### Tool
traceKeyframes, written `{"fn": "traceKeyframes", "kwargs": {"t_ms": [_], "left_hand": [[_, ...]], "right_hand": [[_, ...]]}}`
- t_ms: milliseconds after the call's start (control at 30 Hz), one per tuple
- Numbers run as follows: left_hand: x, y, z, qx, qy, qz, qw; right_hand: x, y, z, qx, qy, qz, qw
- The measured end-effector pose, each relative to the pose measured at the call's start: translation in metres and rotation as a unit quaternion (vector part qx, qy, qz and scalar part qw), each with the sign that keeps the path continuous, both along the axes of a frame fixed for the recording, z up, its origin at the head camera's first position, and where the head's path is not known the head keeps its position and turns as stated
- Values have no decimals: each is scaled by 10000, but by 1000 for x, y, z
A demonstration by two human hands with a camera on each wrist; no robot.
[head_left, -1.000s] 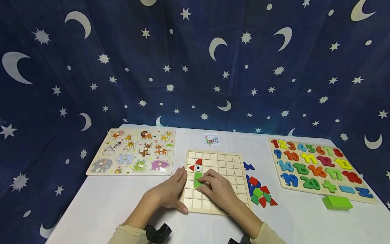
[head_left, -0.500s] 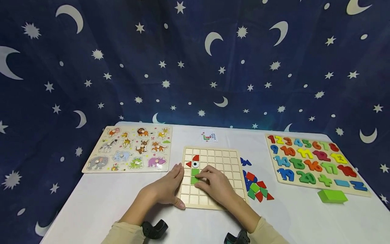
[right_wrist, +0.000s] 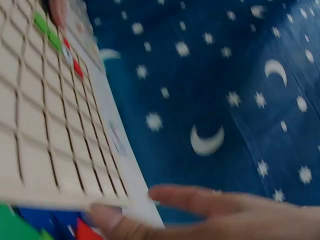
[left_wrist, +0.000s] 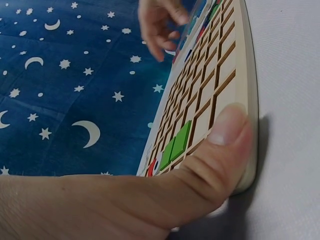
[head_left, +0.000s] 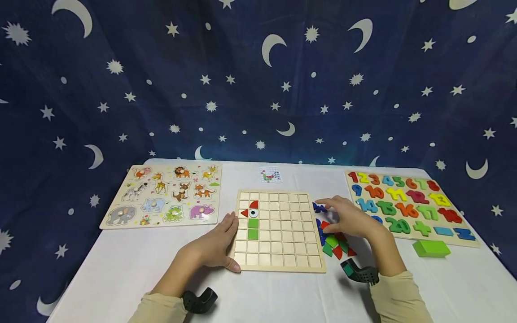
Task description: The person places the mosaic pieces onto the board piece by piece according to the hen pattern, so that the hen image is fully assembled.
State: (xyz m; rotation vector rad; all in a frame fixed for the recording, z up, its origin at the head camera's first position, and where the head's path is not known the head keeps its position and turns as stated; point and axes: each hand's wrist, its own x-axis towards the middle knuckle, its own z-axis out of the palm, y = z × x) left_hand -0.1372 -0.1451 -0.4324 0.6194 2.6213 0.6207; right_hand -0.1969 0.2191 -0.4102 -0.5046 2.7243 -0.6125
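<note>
A wooden grid board [head_left: 282, 233] lies flat on the white table in the head view. My left hand [head_left: 213, 244] rests along its left edge, thumb at the lower left corner. In the grid's left columns sit two green squares [head_left: 253, 223], a white eye tile [head_left: 253, 213], a red triangle [head_left: 244, 213] and a red curved piece [head_left: 254, 204]. My right hand [head_left: 350, 218] is over the loose pieces beside the board's right edge, thumb and fingers apart, holding nothing visible. Blue pieces [head_left: 319, 208] lie near its fingertips, and the hand hides part of the pile.
Behind the board lies a small printed card [head_left: 270, 175]. An animal peg puzzle [head_left: 163, 193] is at left, a number puzzle [head_left: 404, 193] at right with a green block [head_left: 431, 248] at its front edge. Red and green loose pieces [head_left: 332, 242] lie right of the board.
My right hand has left the lower green square and moved right, over the loose pieces. Both green squares stay in the grid. My left hand stays at the board's edge; the head view has shifted.
</note>
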Motion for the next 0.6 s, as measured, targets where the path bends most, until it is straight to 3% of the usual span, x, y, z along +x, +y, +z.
{"fn": "traceKeyframes", "kwargs": {"t_ms": [233, 433, 600], "left_hand": [[-1, -1, 0, 22, -30, 28, 10000], [0, -1, -1, 0, -19, 27, 10000], [-1, -1, -1, -19, -5, 17, 10000]], "right_hand": [[1, 26, -1, 728, -884, -268, 9931], [-2, 26, -7, 968, -740, -593, 9908], [-6, 28, -10, 882, -527, -584, 9930]]}}
